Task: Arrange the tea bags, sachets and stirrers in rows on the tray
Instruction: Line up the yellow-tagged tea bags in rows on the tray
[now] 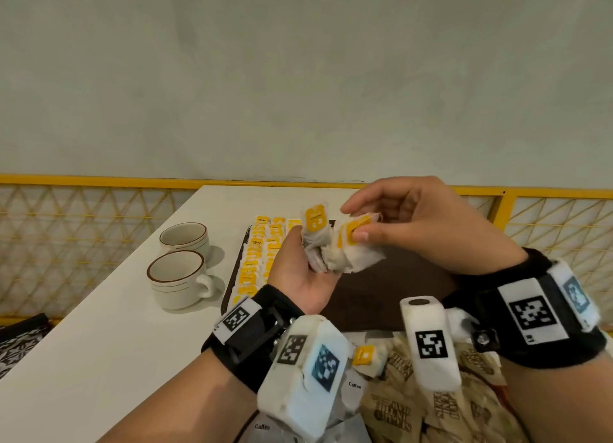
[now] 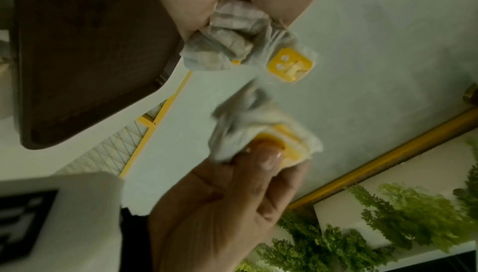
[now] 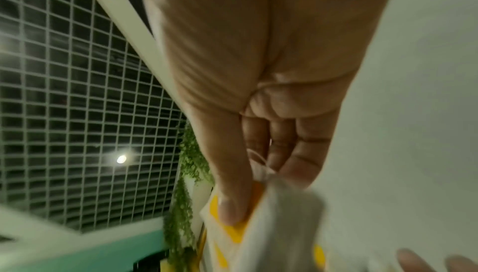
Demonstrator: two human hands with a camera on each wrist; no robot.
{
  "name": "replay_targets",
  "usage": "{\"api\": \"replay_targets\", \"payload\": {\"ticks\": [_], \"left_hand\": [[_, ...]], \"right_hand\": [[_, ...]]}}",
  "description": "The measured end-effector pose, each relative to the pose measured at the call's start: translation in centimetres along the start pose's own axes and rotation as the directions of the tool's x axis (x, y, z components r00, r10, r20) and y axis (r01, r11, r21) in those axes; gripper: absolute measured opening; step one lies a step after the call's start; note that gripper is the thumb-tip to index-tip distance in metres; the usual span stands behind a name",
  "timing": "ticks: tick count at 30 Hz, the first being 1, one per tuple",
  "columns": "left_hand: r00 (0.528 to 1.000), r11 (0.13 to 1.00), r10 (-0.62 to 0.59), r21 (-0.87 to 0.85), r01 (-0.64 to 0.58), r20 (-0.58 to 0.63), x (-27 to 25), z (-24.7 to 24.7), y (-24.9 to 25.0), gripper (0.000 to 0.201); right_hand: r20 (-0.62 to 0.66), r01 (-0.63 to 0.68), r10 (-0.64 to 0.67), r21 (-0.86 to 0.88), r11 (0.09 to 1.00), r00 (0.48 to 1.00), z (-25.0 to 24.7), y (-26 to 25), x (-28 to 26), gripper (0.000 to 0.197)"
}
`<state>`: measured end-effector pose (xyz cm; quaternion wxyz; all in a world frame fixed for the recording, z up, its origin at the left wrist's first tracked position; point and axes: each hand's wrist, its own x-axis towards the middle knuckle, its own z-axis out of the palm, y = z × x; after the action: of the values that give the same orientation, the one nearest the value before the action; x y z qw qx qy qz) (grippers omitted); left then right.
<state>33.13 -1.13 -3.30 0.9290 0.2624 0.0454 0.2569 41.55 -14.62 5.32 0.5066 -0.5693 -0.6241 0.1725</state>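
Above the brown tray [image 1: 381, 276], the left hand [image 1: 298, 276] curls around a bunch of tea bags [image 1: 315, 243], and the right hand [image 1: 414, 227] right beside it pinches 1 tea bag [image 1: 355, 243] by its yellow tag.

Your head camera looks forward and down over the tray [image 1: 391, 286] from close above, while both wrist cameras look along the palms, tilted upward, sharing the tea bags [image 1: 345, 243] raised between your hands.
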Motion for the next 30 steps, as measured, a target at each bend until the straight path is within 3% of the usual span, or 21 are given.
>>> {"api": "replay_targets", "payload": {"ticks": [2, 7, 12, 16, 20, 22, 30], "left_hand": [[0.999, 1.000, 0.004, -0.022, -0.003, 0.050, -0.5, 0.5, -0.5, 0.031], [0.998, 1.000, 0.008, 0.019, -0.007, -0.057, -0.7, 0.8, -1.1, 0.024], [0.997, 1.000, -0.021, -0.020, 0.020, -0.073, -1.1, 1.6, -0.9, 0.026], [0.981, 0.999, -0.037, 0.001, 0.038, -0.188, -0.9, 1.6, -0.4, 0.017], [0.978, 0.996, -0.058, 0.059, 0.071, -0.201, -0.8, 1.7, 0.0, 0.020], [0.977, 0.991, -0.083, 0.086, 0.102, -0.195, -0.6, 1.6, 0.0, 0.020], [0.955, 0.986, -0.156, 0.023, 0.167, -0.252, -0.8, 1.6, -0.4, 0.056]], "right_hand": [[-0.009, 0.003, -0.003, -0.069, 0.998, 1.000, 0.5, 0.1, 0.1, 0.034], [-0.124, -0.023, 0.007, -0.121, 0.992, 0.992, 1.3, 1.3, 0.9, 0.052], [-0.142, -0.038, 0.004, -0.240, 0.970, 0.990, 0.8, 1.8, 1.1, 0.026], [-0.319, -0.009, -0.029, -0.116, 0.993, 0.947, -0.8, 1.9, 1.1, 0.022], [-0.499, 0.095, -0.031, 0.104, 0.990, 0.866, -2.8, 1.6, 0.9, 0.019], [-0.497, 0.087, -0.008, 0.136, 0.987, 0.868, -3.5, 1.6, 0.7, 0.018], [-0.414, -0.022, 0.121, 0.236, 0.971, 0.902, -4.0, 2.5, 0.7, 0.018]]}}
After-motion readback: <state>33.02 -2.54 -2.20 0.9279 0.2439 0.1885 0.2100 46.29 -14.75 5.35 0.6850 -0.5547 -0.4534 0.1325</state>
